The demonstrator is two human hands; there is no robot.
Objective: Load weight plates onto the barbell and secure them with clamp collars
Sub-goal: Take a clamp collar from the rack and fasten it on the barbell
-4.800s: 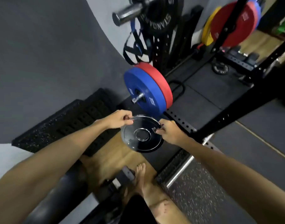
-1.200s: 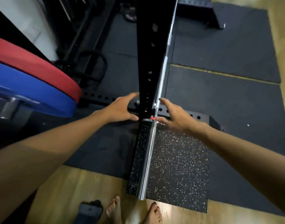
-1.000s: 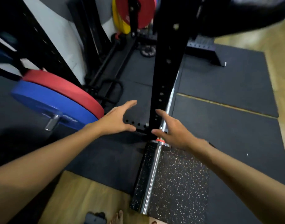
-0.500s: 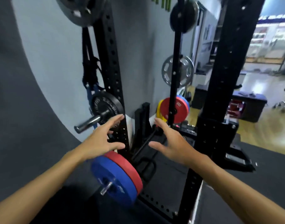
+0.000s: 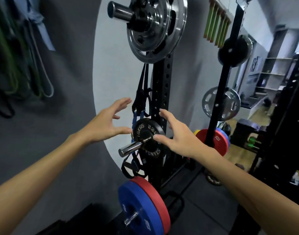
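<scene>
Item: black weight plate [image 5: 146,131], marked "10KGS" and "22LBS", hung on a chrome storage peg [image 5: 131,148] of the black perforated rack upright [image 5: 164,92]. It sits at mid-height on the upright, between the two hands.

Left hand [image 5: 105,123]: fingers spread and straight, thumb tip just beside the plate's left edge (contact cannot be told); it holds nothing.

Right hand [image 5: 178,134]: fingers spread, thumb lying across the front of the plate near the peg; it grips nothing.

Above, same upright: large chrome plate [image 5: 159,29] on a thick chrome peg.

Below, same upright: blue bumper plate [image 5: 136,206] in front of a red bumper plate [image 5: 153,194], both on one short peg.

Beside the black plate: black and blue straps [image 5: 142,100] hanging down the upright.

Second upright [image 5: 220,92], to the right: black plate [image 5: 234,50] high, grey spoked plate [image 5: 220,103] at middle, red plate [image 5: 216,139] low with blue and yellow edges behind it.

Left wall: green resistance bands [image 5: 18,65] (blurred).
</scene>
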